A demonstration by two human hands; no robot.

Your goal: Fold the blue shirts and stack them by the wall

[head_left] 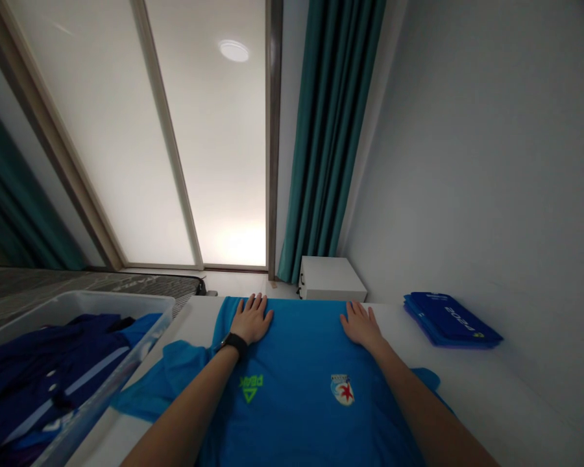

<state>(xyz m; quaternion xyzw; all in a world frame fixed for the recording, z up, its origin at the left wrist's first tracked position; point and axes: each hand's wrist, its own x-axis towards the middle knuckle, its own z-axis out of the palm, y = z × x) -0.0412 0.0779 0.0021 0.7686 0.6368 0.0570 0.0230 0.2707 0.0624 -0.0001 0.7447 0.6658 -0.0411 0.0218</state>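
A blue sports shirt lies spread on the white table, its chest logos facing up and its sleeves out to the sides. My left hand, with a black watch at the wrist, rests flat on the shirt's upper left part, fingers stretched toward the far edge. On the upper right part lies my right hand, its fingers also spread flat. Neither hand grips the cloth. The shirt's near end runs out of view at the bottom.
At the left stands a clear plastic bin holding dark blue clothes. A stack of folded blue garments sits on the right of the table, by the wall. Beyond are a white cabinet, a teal curtain and frosted sliding doors.
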